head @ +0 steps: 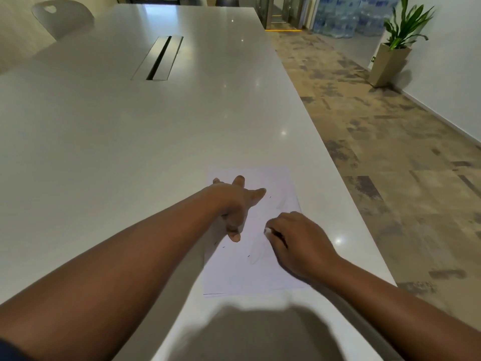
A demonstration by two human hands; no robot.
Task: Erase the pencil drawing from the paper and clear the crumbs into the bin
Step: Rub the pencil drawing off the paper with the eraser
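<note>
Here a long pale tabletop (pixel 109 131) fills most of the view, running toward twelve o'clock, with a slotted metal cable hatch (pixel 157 58) set into it far up at eleven o'clock. A patterned carpet floor (pixel 377 131) lies along its three o'clock side, and a potted plant (pixel 395 45) stands against the wall at two o'clock. A pale chair (pixel 62 18) sits at the table's far eleven o'clock corner.

The paper (pixel 250 256) lies flat near the tabletop's right edge, at about five o'clock of the view. Faint pencil lines (pixel 282 203) and a few short dark marks show on it.

The left hand (pixel 234 204) rests on the sheet's upper left part, fingers spread and straight, thumb pointing back toward six o'clock. The right hand (pixel 299 241) sits on the sheet's three o'clock side, fingers curled, pinching a small white eraser (pixel 267 230) whose tip meets the paper.
</note>
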